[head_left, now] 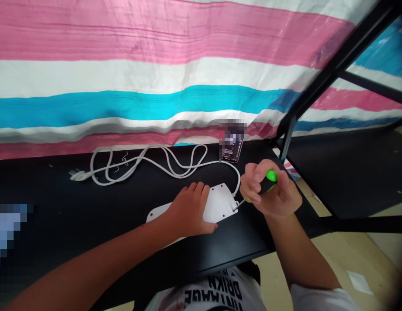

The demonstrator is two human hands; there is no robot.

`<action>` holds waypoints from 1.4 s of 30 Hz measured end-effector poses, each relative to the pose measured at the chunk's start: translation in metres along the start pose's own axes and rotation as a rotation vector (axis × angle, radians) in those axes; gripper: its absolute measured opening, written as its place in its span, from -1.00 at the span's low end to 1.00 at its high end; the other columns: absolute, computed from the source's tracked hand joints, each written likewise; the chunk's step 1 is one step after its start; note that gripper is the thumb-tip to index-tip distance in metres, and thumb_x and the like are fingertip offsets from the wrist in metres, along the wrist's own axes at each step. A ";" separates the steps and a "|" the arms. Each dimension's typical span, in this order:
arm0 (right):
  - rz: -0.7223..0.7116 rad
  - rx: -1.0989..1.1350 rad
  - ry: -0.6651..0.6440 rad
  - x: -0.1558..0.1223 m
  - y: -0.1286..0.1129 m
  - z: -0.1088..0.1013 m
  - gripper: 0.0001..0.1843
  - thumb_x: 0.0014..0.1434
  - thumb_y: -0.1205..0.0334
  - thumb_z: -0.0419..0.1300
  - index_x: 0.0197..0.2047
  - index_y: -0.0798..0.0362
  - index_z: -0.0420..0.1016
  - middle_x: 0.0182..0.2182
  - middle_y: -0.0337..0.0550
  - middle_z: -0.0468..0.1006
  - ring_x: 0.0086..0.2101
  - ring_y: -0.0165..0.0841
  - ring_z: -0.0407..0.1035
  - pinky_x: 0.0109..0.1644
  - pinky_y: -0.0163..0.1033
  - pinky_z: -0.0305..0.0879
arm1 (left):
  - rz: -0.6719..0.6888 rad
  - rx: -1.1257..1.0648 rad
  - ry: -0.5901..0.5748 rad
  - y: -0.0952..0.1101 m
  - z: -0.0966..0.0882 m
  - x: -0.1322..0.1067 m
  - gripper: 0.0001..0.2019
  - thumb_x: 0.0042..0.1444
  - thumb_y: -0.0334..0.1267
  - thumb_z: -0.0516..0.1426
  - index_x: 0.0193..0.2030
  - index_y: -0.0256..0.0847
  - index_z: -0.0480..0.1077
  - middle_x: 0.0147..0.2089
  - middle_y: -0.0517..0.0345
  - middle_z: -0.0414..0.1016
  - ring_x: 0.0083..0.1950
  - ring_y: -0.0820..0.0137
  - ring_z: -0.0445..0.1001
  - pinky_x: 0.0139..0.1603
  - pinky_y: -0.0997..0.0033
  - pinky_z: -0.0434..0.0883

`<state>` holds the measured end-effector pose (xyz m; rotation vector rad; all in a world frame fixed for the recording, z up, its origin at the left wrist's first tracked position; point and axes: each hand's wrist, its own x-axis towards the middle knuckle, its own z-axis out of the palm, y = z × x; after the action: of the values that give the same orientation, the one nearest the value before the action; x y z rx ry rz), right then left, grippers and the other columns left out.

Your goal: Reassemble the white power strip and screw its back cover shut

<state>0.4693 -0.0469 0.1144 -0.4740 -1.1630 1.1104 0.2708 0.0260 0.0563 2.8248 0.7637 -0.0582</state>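
A white power strip [220,199] lies flat on the black table [90,203]. My left hand [189,209] rests palm-down on the strip, fingers stretched flat, pressing it to the table. My right hand [269,192] is closed round the green and black handle of a screwdriver [267,181]. The thin metal shaft runs down-left, and its tip touches the strip's right end near the cord outlet. The strip's white cord [149,166] lies in loose loops behind it and ends in a plug [77,175] at the left.
A phone [232,144] with a lit screen leans at the table's back edge against a pink, white and blue striped sheet [155,65]. A black metal frame [333,65] and a second dark tabletop [350,168] stand to the right, with light floor [350,263] below.
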 end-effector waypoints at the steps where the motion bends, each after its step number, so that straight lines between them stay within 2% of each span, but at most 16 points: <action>1: 0.010 0.008 -0.016 0.000 0.000 0.000 -0.50 0.47 -0.10 -0.07 -0.17 0.02 0.57 -0.42 -0.22 0.29 -0.63 -0.50 0.13 -0.63 -0.35 0.02 | 0.001 -0.002 0.002 0.000 0.000 0.000 -0.16 -0.13 0.21 0.36 0.16 -0.36 0.34 0.09 -0.18 0.41 0.06 -0.05 0.40 0.04 -0.05 0.40; 4: 0.040 0.006 -0.107 0.000 -0.002 -0.002 -0.46 0.49 -0.09 -0.13 -0.20 0.06 0.55 -0.38 -0.19 0.31 -0.60 -0.50 0.21 -0.59 -0.34 0.12 | 0.000 -0.014 0.008 0.000 0.001 0.000 -0.16 -0.13 0.20 0.36 0.17 -0.36 0.34 0.09 -0.16 0.42 0.06 -0.04 0.40 0.04 -0.05 0.40; 7: 0.068 0.017 -0.218 -0.005 -0.003 -0.004 -0.69 0.40 -0.02 0.11 -0.14 0.06 0.48 -0.30 -0.19 0.34 -0.56 -0.51 0.33 -0.53 -0.35 0.19 | 0.004 -0.020 0.011 -0.001 0.001 0.000 -0.15 -0.13 0.20 0.36 0.19 -0.36 0.34 0.10 -0.16 0.42 0.07 -0.04 0.40 0.04 -0.04 0.40; 9: 0.117 0.084 -0.258 -0.010 -0.003 -0.006 -0.73 0.32 0.02 0.26 -0.08 0.00 0.37 -0.28 -0.21 0.39 -0.55 -0.50 0.36 -0.52 -0.36 0.21 | 0.008 -0.014 0.011 -0.001 0.001 0.000 -0.14 -0.13 0.21 0.36 0.19 -0.36 0.33 0.10 -0.17 0.42 0.07 -0.04 0.40 0.04 -0.03 0.40; 12: 0.187 0.166 -0.262 -0.015 -0.003 -0.007 -0.60 0.22 0.07 0.38 -0.05 -0.06 0.25 -0.44 -0.34 0.37 -0.60 -0.54 0.15 -0.52 -0.41 0.09 | 0.010 -0.001 0.011 -0.001 0.001 0.000 -0.14 -0.13 0.22 0.35 0.18 -0.37 0.34 0.10 -0.19 0.42 0.07 -0.05 0.40 0.04 -0.04 0.40; 15: 0.167 0.086 -0.256 -0.013 -0.005 -0.008 -0.59 0.33 -0.13 0.21 0.03 0.01 0.36 -0.52 -0.35 0.25 -0.58 -0.49 0.04 -0.50 -0.36 0.02 | 0.005 -0.002 0.008 0.000 0.000 0.000 -0.14 -0.12 0.21 0.35 0.19 -0.37 0.32 0.10 -0.19 0.43 0.07 -0.05 0.40 0.04 -0.04 0.40; 18: 0.151 -0.007 -0.270 -0.010 -0.006 -0.010 -0.52 0.46 -0.11 -0.02 0.08 0.08 0.50 -0.41 -0.20 0.31 -0.50 -0.42 0.22 -0.44 -0.27 0.17 | -0.001 -0.015 -0.001 0.000 -0.001 0.000 -0.15 -0.13 0.20 0.36 0.19 -0.34 0.31 0.12 -0.18 0.43 0.08 -0.05 0.40 0.05 -0.04 0.40; 22: 0.143 0.067 -0.247 -0.012 -0.005 -0.012 -0.73 0.30 0.08 0.31 -0.02 0.00 0.44 -0.17 -0.15 0.38 -0.44 -0.45 0.40 -0.41 -0.29 0.28 | 0.003 -0.022 0.005 0.000 0.000 -0.001 -0.17 -0.13 0.20 0.36 0.17 -0.35 0.33 0.09 -0.16 0.44 0.07 -0.04 0.40 0.05 -0.05 0.39; 25: 0.204 0.159 -0.236 -0.015 -0.005 -0.011 -0.59 0.18 0.22 0.45 -0.05 -0.05 0.32 -0.28 -0.25 0.42 -0.54 -0.56 0.24 -0.50 -0.41 0.10 | 0.011 -0.019 0.020 0.000 0.001 -0.001 -0.15 -0.12 0.22 0.35 0.18 -0.37 0.32 0.09 -0.17 0.43 0.08 -0.05 0.40 0.03 -0.06 0.40; 27: 0.232 0.110 -0.246 -0.016 -0.007 -0.011 -0.59 0.22 0.07 0.41 0.01 -0.03 0.35 -0.36 -0.27 0.37 -0.53 -0.53 0.15 -0.48 -0.38 0.04 | 0.011 -0.018 0.023 0.000 0.001 -0.001 -0.16 -0.12 0.21 0.36 0.17 -0.35 0.32 0.09 -0.17 0.43 0.07 -0.05 0.40 0.03 -0.06 0.40; 29: 0.227 0.004 -0.267 -0.015 -0.009 -0.012 -0.55 0.34 -0.12 0.22 0.10 0.04 0.43 -0.33 -0.19 0.35 -0.46 -0.44 0.22 -0.40 -0.28 0.11 | 0.009 -0.021 0.017 0.000 0.001 -0.001 -0.18 -0.12 0.21 0.36 0.16 -0.32 0.33 0.08 -0.16 0.44 0.06 -0.04 0.40 0.02 -0.04 0.40; 31: 0.199 -0.081 -0.266 -0.013 -0.010 -0.012 -0.51 0.42 -0.13 0.06 0.12 0.09 0.50 -0.23 -0.08 0.36 -0.38 -0.36 0.32 -0.32 -0.19 0.20 | 0.002 -0.025 0.011 0.000 0.000 -0.001 -0.20 -0.12 0.21 0.36 0.15 -0.29 0.33 0.08 -0.15 0.44 0.06 -0.04 0.40 0.02 -0.03 0.40; 35: 0.156 -0.031 -0.223 -0.014 -0.009 -0.013 -0.73 0.31 0.09 0.29 0.02 -0.01 0.43 -0.16 -0.11 0.42 -0.33 -0.34 0.42 -0.27 -0.18 0.31 | -0.002 -0.024 0.012 0.000 0.000 -0.001 -0.18 -0.13 0.20 0.36 0.16 -0.32 0.32 0.09 -0.16 0.44 0.07 -0.05 0.40 0.04 -0.05 0.39; 38: 0.213 0.090 -0.214 -0.017 -0.009 -0.013 -0.59 0.19 0.31 0.40 -0.03 -0.11 0.29 -0.33 -0.29 0.44 -0.50 -0.48 0.26 -0.41 -0.36 0.18 | 0.001 -0.018 0.020 0.000 0.001 -0.001 -0.15 -0.14 0.22 0.36 0.17 -0.34 0.32 0.09 -0.17 0.43 0.08 -0.05 0.40 0.04 -0.05 0.39; 40: 0.230 0.068 -0.209 -0.018 -0.009 -0.013 -0.59 0.20 0.22 0.41 0.01 -0.10 0.31 -0.40 -0.31 0.40 -0.52 -0.49 0.16 -0.44 -0.37 0.07 | 0.000 -0.017 0.022 0.000 0.002 0.000 -0.14 -0.14 0.22 0.36 0.18 -0.35 0.32 0.09 -0.16 0.43 0.07 -0.05 0.40 0.03 -0.04 0.39; 42: 0.209 -0.001 -0.237 -0.017 -0.011 -0.014 -0.58 0.31 -0.04 0.28 0.11 -0.01 0.39 -0.36 -0.21 0.39 -0.46 -0.42 0.21 -0.39 -0.29 0.13 | 0.000 -0.019 0.015 0.000 0.001 0.000 -0.15 -0.14 0.21 0.36 0.18 -0.35 0.33 0.08 -0.15 0.43 0.06 -0.04 0.40 0.02 -0.04 0.39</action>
<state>0.4872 -0.0630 0.1091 -0.4815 -1.3423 1.3748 0.2704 0.0261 0.0552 2.8102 0.7638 -0.0296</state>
